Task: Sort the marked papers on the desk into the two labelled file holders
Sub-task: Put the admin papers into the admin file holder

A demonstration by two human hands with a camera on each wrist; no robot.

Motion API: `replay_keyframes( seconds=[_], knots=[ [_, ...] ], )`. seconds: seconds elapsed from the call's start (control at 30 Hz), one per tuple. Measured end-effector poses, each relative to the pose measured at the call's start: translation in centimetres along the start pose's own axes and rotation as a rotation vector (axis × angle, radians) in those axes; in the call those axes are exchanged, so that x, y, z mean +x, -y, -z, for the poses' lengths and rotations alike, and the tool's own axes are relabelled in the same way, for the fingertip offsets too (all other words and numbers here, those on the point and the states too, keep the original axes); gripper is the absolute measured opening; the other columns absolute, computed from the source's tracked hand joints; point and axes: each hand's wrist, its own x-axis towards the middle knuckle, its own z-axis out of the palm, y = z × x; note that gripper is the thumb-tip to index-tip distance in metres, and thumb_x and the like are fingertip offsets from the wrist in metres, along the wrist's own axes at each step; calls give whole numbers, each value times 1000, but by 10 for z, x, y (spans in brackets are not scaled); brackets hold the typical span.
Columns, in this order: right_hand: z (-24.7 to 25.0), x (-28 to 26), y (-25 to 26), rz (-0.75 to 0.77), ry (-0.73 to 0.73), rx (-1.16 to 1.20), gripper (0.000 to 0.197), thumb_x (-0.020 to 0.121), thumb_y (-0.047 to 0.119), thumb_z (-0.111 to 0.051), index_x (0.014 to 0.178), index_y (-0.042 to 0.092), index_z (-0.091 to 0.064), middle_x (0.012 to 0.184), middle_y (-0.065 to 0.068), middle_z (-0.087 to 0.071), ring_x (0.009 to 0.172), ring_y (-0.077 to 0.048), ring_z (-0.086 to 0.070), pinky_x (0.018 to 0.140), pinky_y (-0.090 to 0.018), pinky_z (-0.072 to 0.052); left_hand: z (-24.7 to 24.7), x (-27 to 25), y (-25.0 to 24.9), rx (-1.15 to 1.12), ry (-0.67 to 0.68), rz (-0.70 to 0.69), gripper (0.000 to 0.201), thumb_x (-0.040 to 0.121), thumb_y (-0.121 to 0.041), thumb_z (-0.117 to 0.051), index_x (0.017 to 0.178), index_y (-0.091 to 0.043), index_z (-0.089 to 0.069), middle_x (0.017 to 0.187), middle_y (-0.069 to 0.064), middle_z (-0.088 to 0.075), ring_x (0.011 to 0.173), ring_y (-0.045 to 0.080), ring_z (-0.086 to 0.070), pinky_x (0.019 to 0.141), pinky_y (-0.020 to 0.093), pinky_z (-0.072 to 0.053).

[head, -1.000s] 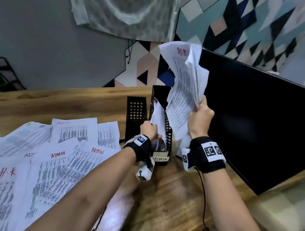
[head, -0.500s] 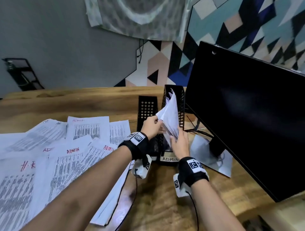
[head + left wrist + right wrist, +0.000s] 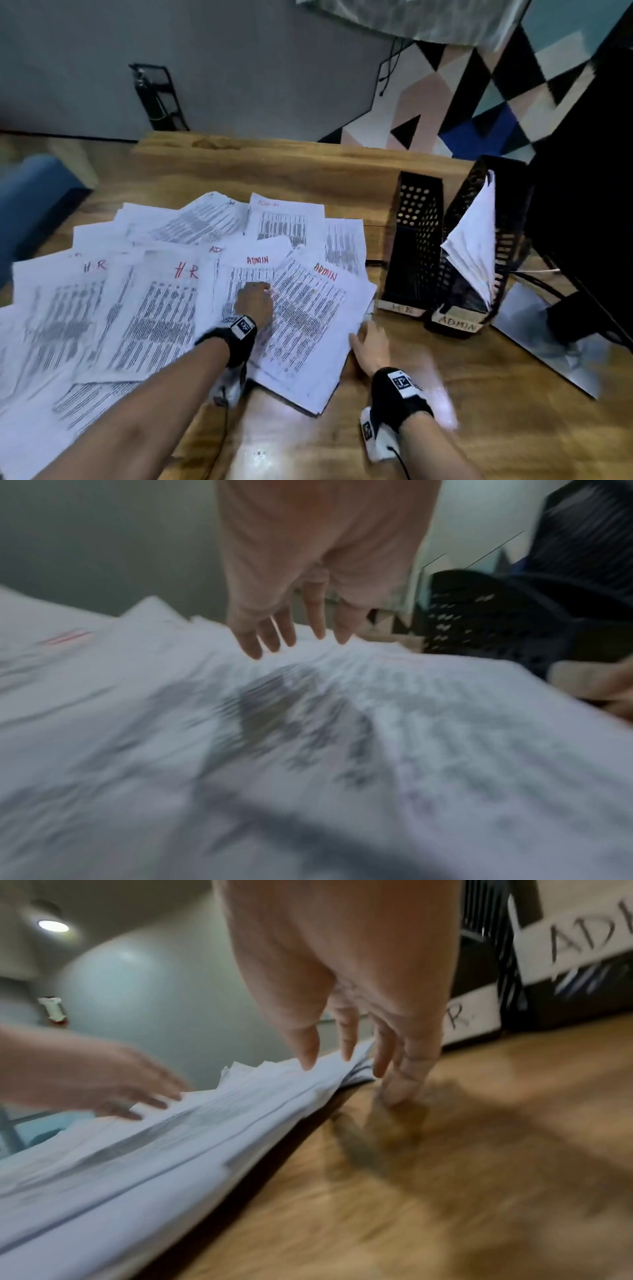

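Observation:
Several printed sheets marked ADMIN or HR in red lie fanned over the desk's left half; the top ADMIN sheet [image 3: 310,318] lies nearest the holders. My left hand [image 3: 255,301] hovers flat over it, fingers [image 3: 287,631] straight and holding nothing. My right hand [image 3: 368,342] is at that sheet's right edge with fingers [image 3: 308,1047] extended; thumb tip on the wood. Two black mesh holders stand at right: the HR holder [image 3: 412,240] shows no paper, and the ADMIN holder [image 3: 496,219] holds white papers [image 3: 474,246].
A large black monitor [image 3: 582,205] stands right of the holders on a base [image 3: 548,342] with cables. The wooden desk [image 3: 462,411] shows bare wood in front of the holders. A black rack [image 3: 159,96] stands on the floor behind.
Both hands left the ADMIN holder, leaving the papers in it, and came down left to the sheets on the desk. The head view swung left and down.

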Motion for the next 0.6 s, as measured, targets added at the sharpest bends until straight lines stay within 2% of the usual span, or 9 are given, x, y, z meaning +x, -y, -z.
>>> replay_keyframes(
  seconds=[0.07, 0.13, 0.23, 0.3, 0.37, 0.4, 0.5, 0.57, 0.6],
  knots=[
    [-17, 3, 11, -83, 7, 52, 49, 89, 18, -55, 132, -1, -40, 137, -21, -46, 129, -34, -38, 104, -38, -33, 14, 6, 37, 126, 6, 110, 35, 90, -11, -46, 124, -7, -53, 133, 19, -48, 120, 35, -47, 97, 41, -45],
    [-27, 7, 23, -125, -58, 111, 57, 87, 15, -59, 135, -4, -35, 138, -23, -46, 127, -35, -44, 99, -36, -37, 22, 9, 60, 187, 38, 134, 33, 88, -13, -48, 120, -5, -54, 130, 20, -47, 118, 37, -46, 95, 42, -47],
    [-35, 9, 42, -160, -150, 164, 42, 85, 4, -56, 125, 1, -43, 118, -26, -59, 107, -38, -57, 75, -32, -41, 24, 15, 74, 188, 82, 68, 37, 89, -24, -52, 124, -10, -56, 135, 19, -44, 121, 36, -45, 100, 42, -44],
    [-42, 13, 51, -129, -147, 181, 28, 86, 1, -50, 114, 1, -51, 106, -24, -63, 92, -35, -60, 68, -31, -40, 24, 17, 78, 150, 74, 58, 39, 89, -26, -52, 126, -14, -55, 140, 17, -37, 127, 36, -37, 105, 41, -38],
    [-47, 15, 54, -87, -122, 203, 24, 87, 2, -47, 110, 0, -55, 101, -20, -64, 84, -29, -57, 67, -33, -42, 23, 20, 81, 109, 46, 57, 41, 89, -28, -53, 127, -14, -52, 143, 17, -30, 130, 36, -30, 108, 40, -31],
    [-48, 16, 57, -74, -123, 219, 23, 89, 1, -46, 109, 0, -56, 101, -17, -63, 85, -25, -55, 67, -31, -40, 23, 22, 83, 73, 60, 46, 41, 89, -29, -53, 127, -13, -53, 142, 18, -32, 130, 36, -31, 108, 39, -31],
    [-52, 14, 56, -89, -121, 362, 22, 92, -3, -37, 105, 5, -54, 98, -8, -59, 89, -21, -52, 75, -24, -41, 20, 22, 85, -170, 136, -2, 36, 88, -26, -58, 116, -3, -61, 133, 19, -49, 118, 31, -52, 104, 35, -41],
    [-57, 13, 51, -89, -77, 456, 26, 93, -5, -32, 101, 11, -52, 95, -5, -56, 83, -19, -49, 75, -18, -39, 20, 17, 81, -263, 150, -5, 37, 87, -22, -60, 114, 3, -61, 127, 20, -57, 115, 31, -56, 102, 35, -43],
    [-57, 12, 51, -94, -59, 489, 28, 93, -4, -32, 97, 14, -52, 95, -7, -56, 80, -18, -49, 75, -19, -37, 21, 14, 79, -282, 142, 6, 37, 87, -21, -61, 112, 5, -62, 124, 22, -60, 115, 33, -57, 101, 37, -43]
  ],
)
